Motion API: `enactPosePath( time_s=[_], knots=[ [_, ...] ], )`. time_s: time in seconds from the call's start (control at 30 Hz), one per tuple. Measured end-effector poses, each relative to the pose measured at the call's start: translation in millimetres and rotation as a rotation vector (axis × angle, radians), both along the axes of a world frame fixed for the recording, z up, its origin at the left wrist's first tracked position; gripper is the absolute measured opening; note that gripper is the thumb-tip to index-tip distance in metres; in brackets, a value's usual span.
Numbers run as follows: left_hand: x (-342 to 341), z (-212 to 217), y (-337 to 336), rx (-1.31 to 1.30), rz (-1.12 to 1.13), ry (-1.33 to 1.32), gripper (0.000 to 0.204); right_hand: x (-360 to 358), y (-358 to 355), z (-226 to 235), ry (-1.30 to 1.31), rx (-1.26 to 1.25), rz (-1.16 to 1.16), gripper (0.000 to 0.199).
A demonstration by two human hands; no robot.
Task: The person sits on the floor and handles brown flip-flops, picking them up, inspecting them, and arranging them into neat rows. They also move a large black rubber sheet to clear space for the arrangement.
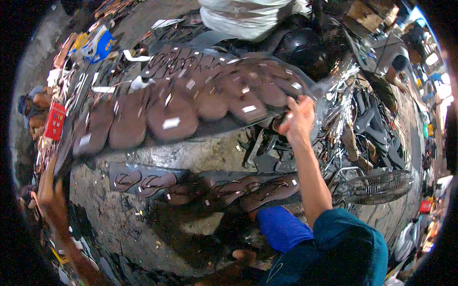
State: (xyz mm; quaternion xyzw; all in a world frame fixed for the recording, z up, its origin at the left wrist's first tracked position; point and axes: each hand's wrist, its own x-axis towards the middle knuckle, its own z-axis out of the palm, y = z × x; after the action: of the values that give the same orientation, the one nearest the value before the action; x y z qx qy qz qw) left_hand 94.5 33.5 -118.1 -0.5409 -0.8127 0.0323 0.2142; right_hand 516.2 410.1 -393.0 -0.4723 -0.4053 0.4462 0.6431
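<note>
A long dark board [200, 137] spans the view in front of me, tilted and blurred by motion. Rows of brown flip-flops [129, 124] cover it, many with small white labels. My right hand [301, 117] grips the board's right end, fingers curled at its edge. At the left end, my left hand [51, 195] is smeared but appears closed on the board's near corner. Below, nearer my legs, a second row of brown flip-flops [160, 183] rests on a dark sheet [117, 172] on the floor.
A standing fan [379, 187] lies low at the right. Beyond the board are a white sack [243, 19] and a black rounded object [298, 45]. Dark scraps [367, 121] are piled at right. Other people sit at the far right [393, 57] and far left [40, 102].
</note>
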Motion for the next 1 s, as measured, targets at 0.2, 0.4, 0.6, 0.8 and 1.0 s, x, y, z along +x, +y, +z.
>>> enactPosePath(
  time_s=[0.2, 0.4, 0.6, 0.8, 1.0],
  knots=[
    [75.5, -193.2, 229.8, 0.102, -0.160, -0.677, 0.052, 136.1, -13.9, -59.2, 0.038, -0.148, -0.307, 0.030],
    [83.9, -431.3, 40.2, 0.359, 0.716, -0.538, 0.081, 240.5, -150.7, -128.7, -1.181, -0.398, 0.394, 0.028],
    [82.6, -526.5, -45.0, 0.942, 1.566, -1.152, 0.095, 222.1, -152.1, -134.2, -0.788, -0.620, 0.618, 0.027],
    [54.8, -424.4, -6.7, 1.064, 0.805, -1.785, 0.069, 214.4, -141.4, -46.2, -0.657, -0.614, 0.493, 0.027],
    [4.7, -203.4, 118.9, 1.161, 0.207, -1.543, 0.049, 178.7, -106.1, 10.9, -0.524, -0.520, 0.382, 0.024]
  ],
)
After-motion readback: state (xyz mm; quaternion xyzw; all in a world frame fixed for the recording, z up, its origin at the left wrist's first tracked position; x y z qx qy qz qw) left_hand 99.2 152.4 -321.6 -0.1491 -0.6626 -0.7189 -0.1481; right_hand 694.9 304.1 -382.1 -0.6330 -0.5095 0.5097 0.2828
